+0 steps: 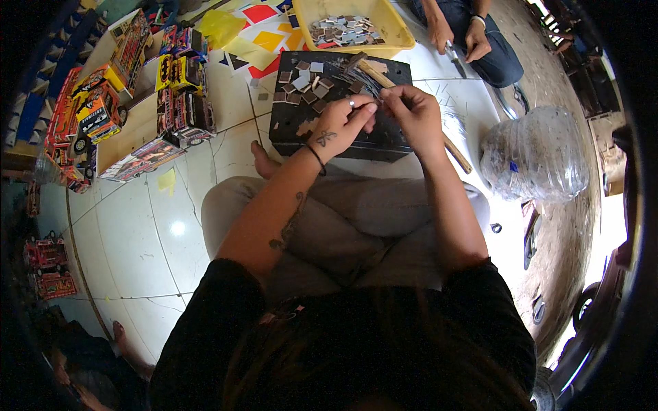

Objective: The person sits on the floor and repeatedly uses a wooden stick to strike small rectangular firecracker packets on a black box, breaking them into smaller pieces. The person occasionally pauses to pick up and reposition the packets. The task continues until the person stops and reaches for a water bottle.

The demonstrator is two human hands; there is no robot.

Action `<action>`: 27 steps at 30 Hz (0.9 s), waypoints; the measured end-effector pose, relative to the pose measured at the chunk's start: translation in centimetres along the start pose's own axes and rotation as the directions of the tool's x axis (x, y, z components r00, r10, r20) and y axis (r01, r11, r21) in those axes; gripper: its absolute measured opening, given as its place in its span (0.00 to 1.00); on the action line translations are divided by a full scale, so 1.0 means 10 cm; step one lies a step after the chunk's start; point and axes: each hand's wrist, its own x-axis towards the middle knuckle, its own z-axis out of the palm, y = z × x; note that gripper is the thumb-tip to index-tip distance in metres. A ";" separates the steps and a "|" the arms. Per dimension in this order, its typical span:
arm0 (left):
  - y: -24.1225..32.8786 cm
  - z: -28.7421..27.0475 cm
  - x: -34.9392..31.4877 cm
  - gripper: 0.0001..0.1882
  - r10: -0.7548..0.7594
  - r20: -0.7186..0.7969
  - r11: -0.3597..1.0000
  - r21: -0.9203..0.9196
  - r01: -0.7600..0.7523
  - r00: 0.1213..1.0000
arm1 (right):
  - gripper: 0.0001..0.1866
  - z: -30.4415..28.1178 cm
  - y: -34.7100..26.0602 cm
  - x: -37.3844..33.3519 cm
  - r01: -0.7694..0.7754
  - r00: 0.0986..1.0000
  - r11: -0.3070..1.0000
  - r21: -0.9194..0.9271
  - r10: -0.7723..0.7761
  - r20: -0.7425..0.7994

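Both my hands meet above a black block-shaped box (288, 133) in front of my crossed legs. The fingers of my left hand (340, 125) are closed in a pinch, with a ring on one finger. My right hand (417, 118) pinches close beside it, thumb against fingers. Whatever lies between the fingertips is too small to make out. Under the right hand a hammer (376, 73) with a wooden handle lies across the box. Thin metal wires or nails (366, 83) are beside its head. Small square pieces (312, 89), brown and pale, are scattered over the box's left side.
A yellow basin (404, 42) of similar pieces stands beyond the box. At the far right another person's hand (441, 33) holds a metal tool (454, 60). Colourful toy trucks (188, 113) stand to the left. A clear, wrinkled plastic container or bag (538, 154) sits right.
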 end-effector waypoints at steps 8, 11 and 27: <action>-0.19 -0.04 0.09 0.06 0.326 -0.044 0.744 0.628 -0.228 0.944 | 0.08 0.06 0.19 0.12 0.194 0.963 0.817 -0.544 -0.264 -0.052; -0.16 -0.10 0.08 0.07 0.220 0.043 0.702 0.686 -0.189 0.974 | 0.08 0.10 0.20 0.12 0.352 0.909 0.693 -0.630 -0.413 0.054; -0.30 -0.03 0.08 0.06 0.249 -0.112 0.856 0.491 -0.164 0.962 | 0.24 -0.95 0.53 0.04 0.168 0.977 0.497 -0.851 0.030 0.211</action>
